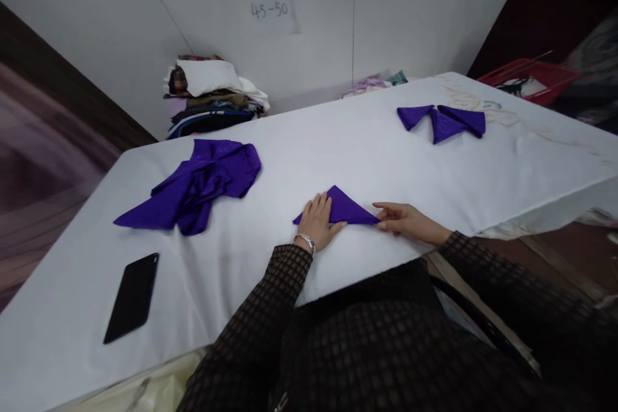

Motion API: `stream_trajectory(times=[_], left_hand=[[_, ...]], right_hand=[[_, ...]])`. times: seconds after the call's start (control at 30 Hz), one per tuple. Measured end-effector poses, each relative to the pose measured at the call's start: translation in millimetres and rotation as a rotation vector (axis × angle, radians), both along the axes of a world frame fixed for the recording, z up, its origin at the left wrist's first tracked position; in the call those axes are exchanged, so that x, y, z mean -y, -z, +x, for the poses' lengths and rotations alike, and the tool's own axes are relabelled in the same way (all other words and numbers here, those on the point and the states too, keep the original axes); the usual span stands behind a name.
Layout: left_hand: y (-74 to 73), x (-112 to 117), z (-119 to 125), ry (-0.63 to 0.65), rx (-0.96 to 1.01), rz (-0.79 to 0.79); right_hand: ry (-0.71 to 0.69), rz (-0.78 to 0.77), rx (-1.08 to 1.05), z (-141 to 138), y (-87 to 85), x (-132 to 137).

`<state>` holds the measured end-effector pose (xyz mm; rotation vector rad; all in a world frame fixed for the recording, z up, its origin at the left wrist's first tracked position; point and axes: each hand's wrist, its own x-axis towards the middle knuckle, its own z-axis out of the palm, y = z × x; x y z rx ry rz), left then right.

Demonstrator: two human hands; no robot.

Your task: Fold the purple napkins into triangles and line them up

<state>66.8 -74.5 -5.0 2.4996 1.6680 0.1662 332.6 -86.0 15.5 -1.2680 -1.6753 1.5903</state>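
Observation:
In front of me a purple napkin (345, 207) lies on the white tablecloth, folded into a flat triangle with its point away from me. My left hand (316, 219) rests flat across its left part, fingers stretched out, covering some of that side. At the right corner, my right hand (405, 220) pinches the napkin's tip between thumb and fingers, with the index finger held a little above. A heap of loose, crumpled purple cloth (207, 180) lies to the left. Folded purple napkins (454, 123) with pointed shapes stand at the back right.
A black phone or tablet (131, 298) lies on the white-covered table (309, 135) at the left. Behind the table is a stack of folded clothes (212, 100). A red basket (550, 80) is beyond the right end. Handwritten paper signs (269, 11) hang on the wall.

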Motion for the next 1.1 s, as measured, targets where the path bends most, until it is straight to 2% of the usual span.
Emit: stream_trajectory(times=[0.1,0.2,0.33,0.5,0.73,0.93,1.1], left_hand=[[-0.5,-0.6,0.3,-0.002,0.000,-0.002],[-1.8,-0.6,0.5,-0.006,-0.004,-0.005],[-2.0,-0.5,0.5,-0.001,0.001,0.001],[-0.6,-0.7,0.3,0.003,0.002,0.010],[0.6,-1.2,0.4,0.006,-0.007,0.013],[0.2,-1.1,0.7,0.010,-0.008,0.020],[-0.7,-0.1,1.0,0.010,0.005,0.023]], right_hand=[[0.056,0.252,0.119,2.9,8.3,11.8],[0.057,0.487,0.331,-3.1,10.9,17.8],[0.060,0.665,0.522,-13.5,8.9,17.7],[0.012,0.699,0.524,-20.6,5.5,19.6],[0.086,0.673,0.610,-30.5,4.4,20.1],[0.061,0.773,0.649,-34.1,8.7,20.3],[0.074,0.796,0.640,-33.6,10.9,20.5]])
